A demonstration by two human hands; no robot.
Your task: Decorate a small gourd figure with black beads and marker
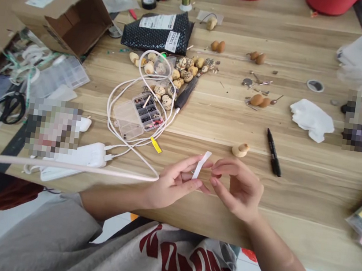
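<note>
My left hand [175,181] pinches a narrow white paper strip [201,165] upright between its thumb and fingers, with a small metal ring [192,171] perhaps at the strip's base. My right hand [237,189] hovers just to the right, its fingertips close to the strip and holding nothing I can see. A pale cable [63,166] runs in from the left and ends by my left hand. A small wooden gourd piece [240,150] lies beyond my right hand, and a black marker [274,152] lies further right.
Beyond my hands on the wooden table [292,203] lie a plastic compartment box [147,112], a white power bank [88,155] with tangled cables, a pile of small gourds [179,73], black-handled scissors [8,107], a cardboard box [66,16] and a crumpled tissue [311,119].
</note>
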